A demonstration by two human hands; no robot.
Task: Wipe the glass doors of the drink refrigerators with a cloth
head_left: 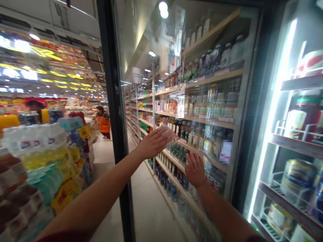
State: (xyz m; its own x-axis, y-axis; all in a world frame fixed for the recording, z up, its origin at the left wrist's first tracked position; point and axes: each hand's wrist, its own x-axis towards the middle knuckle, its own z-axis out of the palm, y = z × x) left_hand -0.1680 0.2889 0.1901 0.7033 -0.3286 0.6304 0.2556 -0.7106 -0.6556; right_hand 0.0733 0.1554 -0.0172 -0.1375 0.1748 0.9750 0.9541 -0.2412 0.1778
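A glass fridge door (114, 111) with a black frame stands swung open in front of me. My left hand (156, 142) is stretched out flat at the glass, fingers extended and slightly blurred. Lower and to its right, my right hand (195, 168) has its palm toward the pane with the fingers up. Neither hand holds anything. Whether each palm actually touches the glass I cannot tell. A small white sticker (226, 152), partly pixelated, shows on the right part of the door.
Shelves of bottles (202, 107) show in the glass. The lit fridge interior at right holds cans (299, 178) and a dark red bottle (304, 116) on wire-fronted shelves. Stacked drink packs (37, 144) line the left. A person in an orange vest (104, 123) crouches farther down the aisle.
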